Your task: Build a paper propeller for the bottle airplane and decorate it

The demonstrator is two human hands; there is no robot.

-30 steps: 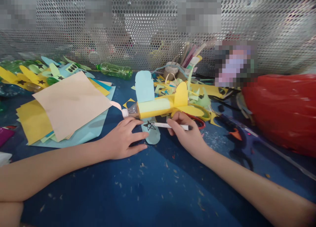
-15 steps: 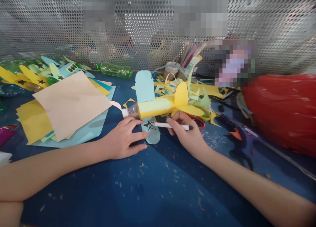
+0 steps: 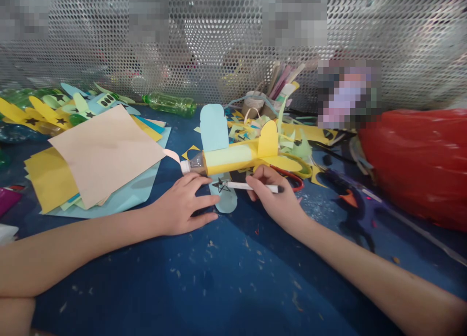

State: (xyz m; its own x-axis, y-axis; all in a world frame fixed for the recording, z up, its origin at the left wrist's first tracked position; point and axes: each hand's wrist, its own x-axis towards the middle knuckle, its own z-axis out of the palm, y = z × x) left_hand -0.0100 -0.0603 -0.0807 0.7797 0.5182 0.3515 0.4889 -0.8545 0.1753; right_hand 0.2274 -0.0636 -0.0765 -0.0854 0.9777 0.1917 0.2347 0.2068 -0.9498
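A bottle plane (image 3: 233, 158) lies on the blue table (image 3: 226, 277): a clear plastic bottle wrapped in yellow paper, with light blue wings and a yellow tail. My right hand (image 3: 275, 197) is closed on a white marker (image 3: 251, 186), whose tip rests on a black star (image 3: 220, 185) drawn on the near wing (image 3: 224, 199). My left hand (image 3: 184, 207) lies flat, fingers spread, pressing the left edge of that wing just below the bottle's cap.
Stacked coloured paper sheets (image 3: 98, 156) lie at the left, with finished paper planes (image 3: 54, 109) behind. A green bottle (image 3: 170, 103) lies by the mesh wall. Paper scraps (image 3: 292, 131), scissors (image 3: 292, 175), a glue gun (image 3: 346, 199) and a red bag (image 3: 419, 160) sit at the right.
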